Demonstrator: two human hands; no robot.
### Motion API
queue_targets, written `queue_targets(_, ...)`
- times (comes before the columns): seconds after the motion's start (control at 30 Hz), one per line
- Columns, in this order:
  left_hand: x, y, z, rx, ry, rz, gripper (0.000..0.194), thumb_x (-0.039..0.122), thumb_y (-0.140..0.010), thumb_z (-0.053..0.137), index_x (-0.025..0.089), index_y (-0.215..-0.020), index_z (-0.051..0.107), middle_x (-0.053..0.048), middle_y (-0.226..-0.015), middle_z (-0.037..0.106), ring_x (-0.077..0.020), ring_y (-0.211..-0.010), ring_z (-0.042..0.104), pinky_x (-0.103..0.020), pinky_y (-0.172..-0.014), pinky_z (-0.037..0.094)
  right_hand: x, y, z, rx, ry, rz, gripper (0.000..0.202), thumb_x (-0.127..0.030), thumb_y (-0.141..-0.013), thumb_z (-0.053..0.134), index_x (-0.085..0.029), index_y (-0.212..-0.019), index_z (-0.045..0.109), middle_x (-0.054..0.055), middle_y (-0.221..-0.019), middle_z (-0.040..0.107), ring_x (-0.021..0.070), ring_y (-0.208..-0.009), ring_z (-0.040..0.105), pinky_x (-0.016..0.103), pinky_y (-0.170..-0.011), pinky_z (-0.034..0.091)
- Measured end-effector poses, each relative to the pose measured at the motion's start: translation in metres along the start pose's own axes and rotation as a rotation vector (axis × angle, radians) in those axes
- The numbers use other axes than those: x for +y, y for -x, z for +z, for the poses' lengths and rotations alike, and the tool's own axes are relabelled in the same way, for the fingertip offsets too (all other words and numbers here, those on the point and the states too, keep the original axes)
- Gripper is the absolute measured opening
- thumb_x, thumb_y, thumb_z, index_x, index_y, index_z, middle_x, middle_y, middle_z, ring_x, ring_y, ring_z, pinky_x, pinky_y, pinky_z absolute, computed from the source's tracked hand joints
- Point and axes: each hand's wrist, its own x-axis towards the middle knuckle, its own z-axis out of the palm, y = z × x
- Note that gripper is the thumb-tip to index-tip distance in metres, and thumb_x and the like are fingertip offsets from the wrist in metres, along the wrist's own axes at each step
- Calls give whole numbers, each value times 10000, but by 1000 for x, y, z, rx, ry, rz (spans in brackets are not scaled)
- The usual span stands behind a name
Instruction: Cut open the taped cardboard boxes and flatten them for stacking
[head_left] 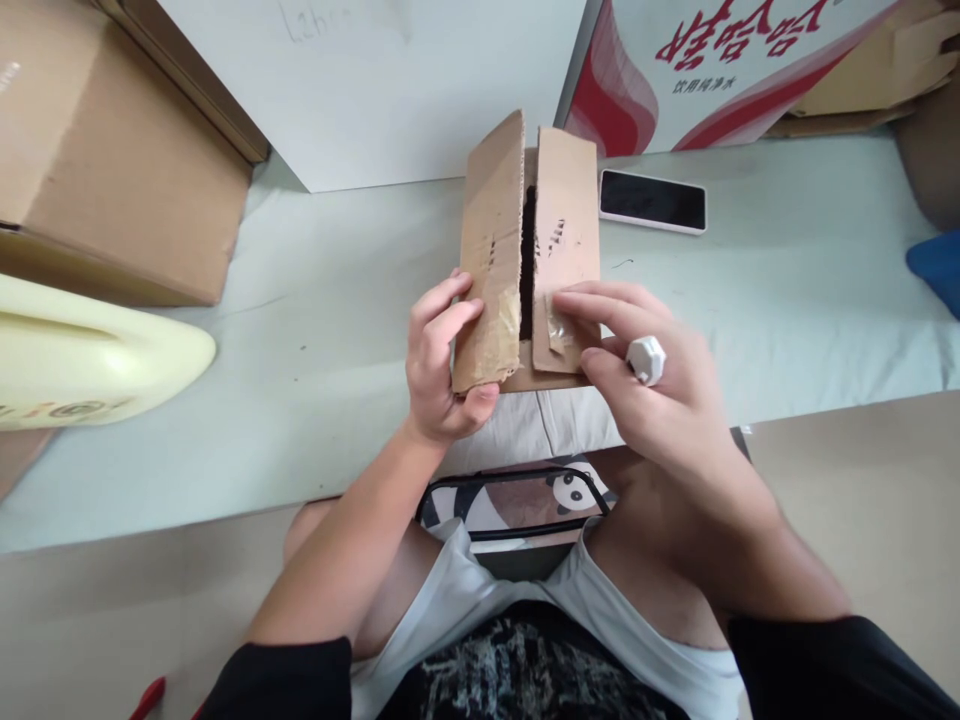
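Note:
A small brown cardboard box [529,383] stands near the front edge of the covered surface, its two top flaps partly raised with a dark gap between them. The left flap [491,230] tilts up higher and has a strip of clear tape at its near end. My left hand [442,360] grips the box's left side, thumb at the near corner and fingers over the flap. On the right flap [568,200], also taped, the fingers and thumb of my right hand [660,370] close on the near right edge. A white octagonal piece [646,360] sits against my right hand's fingers; how it is held is unclear.
A phone [652,202] lies right of the box. Behind stand a white carton [375,90] and a red-and-white carton [697,80]. To the left are a large cardboard box [142,150] and a pale yellow object [97,350]. A blue item [937,270] is far right.

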Motion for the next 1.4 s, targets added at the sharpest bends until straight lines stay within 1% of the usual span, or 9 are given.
queue_targets(0.33, 0, 0, 2, 13, 11, 42, 665, 715, -1023, 423, 290, -1532, 466, -130, -1486, 560, -360, -1397, 608, -618, -1163, 551, 7, 2, 10, 20, 74, -55, 306, -264, -944, 602, -215, -1186, 784, 131, -1299, 731, 280, -1170, 734, 468, -1009, 644)
queue_targets(0.5, 3, 0, 2, 5, -15, -29, 675, 773, -1010, 383, 305, -1485, 493, -113, -1475, 569, -363, -1379, 624, -626, -1169, 542, 9, 4, 10, 42, 154, -51, 330, -314, -930, 620, -204, -1188, 794, 159, -1344, 667, 309, -1244, 688, 485, -994, 642)
queue_targets(0.57, 2, 0, 2, -2, -12, -5, 684, 768, -1005, 408, 303, -1500, 485, -123, -1473, 568, -361, -1376, 625, -623, -1163, 547, 11, 4, 11, 71, 184, -37, 311, -353, -940, 626, -214, -1148, 811, 158, -1331, 657, 314, -1251, 674, 492, -979, 641)
queue_targets(0.67, 0, 0, 2, 3, -5, 26, 699, 767, -991, 446, 302, -1511, 480, -135, -1465, 572, -360, -1369, 626, -621, -1160, 544, 14, 0, 14, 133, 200, 3, 275, -413, -972, 622, -242, -1003, 836, 129, -1235, 679, 284, -1139, 698, 475, -913, 648)
queue_targets(0.8, 0, -2, 3, 9, -22, 40, 683, 753, -994, 437, 304, -1505, 485, -134, -1450, 586, -352, -1350, 634, -610, -1159, 543, 17, -7, 16, 160, 208, 37, 177, -355, -930, 682, -251, -891, 820, 101, -1164, 673, 250, -1029, 705, 454, -881, 647)
queue_targets(0.9, 0, -2, 3, -3, -27, 44, 695, 761, -989, 433, 302, -1509, 478, -137, -1456, 580, -353, -1344, 631, -612, -1157, 537, 19, -8, 15, 131, 190, 47, 120, -291, -863, 724, -250, -937, 809, 101, -1197, 657, 262, -1085, 692, 470, -940, 638)
queue_targets(1.03, -1, -1, 3, -19, -27, 20, 703, 789, -979, 415, 319, -1499, 467, -127, -1468, 571, -361, -1363, 614, -620, -1170, 516, 19, -7, 13, 91, 165, 42, 227, -280, -823, 739, -255, -1040, 801, 112, -1223, 622, 296, -1224, 646, 509, -1066, 601)
queue_targets(1.2, -1, 0, 3, -18, -19, 19, 695, 778, -981, 425, 310, -1491, 478, -126, -1468, 572, -361, -1361, 612, -626, -1188, 496, 21, -5, 12, 19, 149, 52, 386, -309, -819, 739, -238, -1197, 776, 124, -1276, 568, 305, -1285, 616, 506, -1120, 586)
queue_targets(1.4, -2, -1, 2, -18, -16, 35, 701, 777, -979, 437, 316, -1506, 474, -130, -1481, 571, -360, -1353, 618, -630, -1175, 509, 22, -5, 9, -29, 92, 15, 453, -377, -838, 735, -229, -1266, 746, 125, -1300, 548, 314, -1342, 584, 515, -1159, 562)
